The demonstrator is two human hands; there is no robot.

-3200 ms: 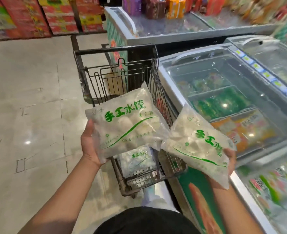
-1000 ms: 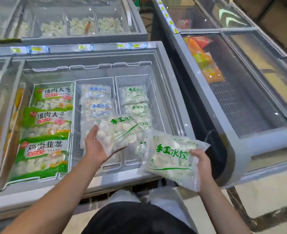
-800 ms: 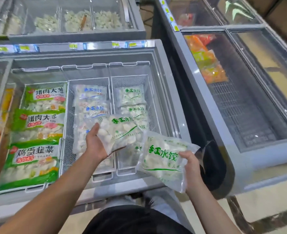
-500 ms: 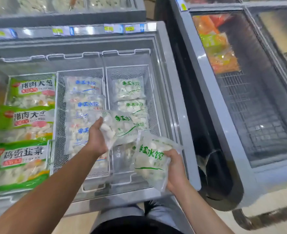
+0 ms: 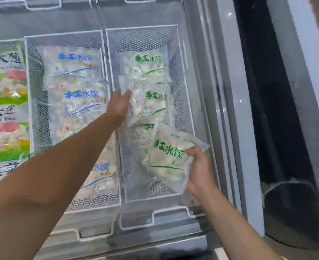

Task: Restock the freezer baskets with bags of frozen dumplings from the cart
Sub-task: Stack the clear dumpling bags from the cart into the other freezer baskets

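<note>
Your left hand (image 5: 119,107) is reached into the right mesh basket (image 5: 189,117), fingers wrapped round the left edge of a green-print dumpling bag (image 5: 151,106). That bag sits mid-basket, overlapping the near edge of another green-print bag (image 5: 147,65) at the basket's far end. Can't tell whether the held bag is resting on the stack or still lifted.

Your right hand (image 5: 199,171) grips a second green-print bag (image 5: 169,158) by its right edge, thumb across the front, fingers behind. It's tilted, over the near right part of the same basket, close to the right wall. A further green-print bag (image 5: 140,139) lies partly hidden beneath, between your two hands. Bare mesh floor shows at the basket's near end.

The left mesh basket (image 5: 30,91), just beside and sharing the middle divider, holds blue-print dumpling bags in a row: one at the far end (image 5: 74,62), one mid-basket (image 5: 80,102), one at the near end (image 5: 102,177) partly hidden by your left forearm. At least one more lies between, mostly covered.

Beyond the left basket's left wall, large green-and-white packs (image 5: 5,102) are stacked, cut off by the frame edge.

Both baskets sit inside the chest freezer (image 5: 216,91), wire hooks over its near rim. Right of the freezer's right wall is a dark gap (image 5: 263,91), then the grey wall of a neighbouring freezer (image 5: 304,53).
</note>
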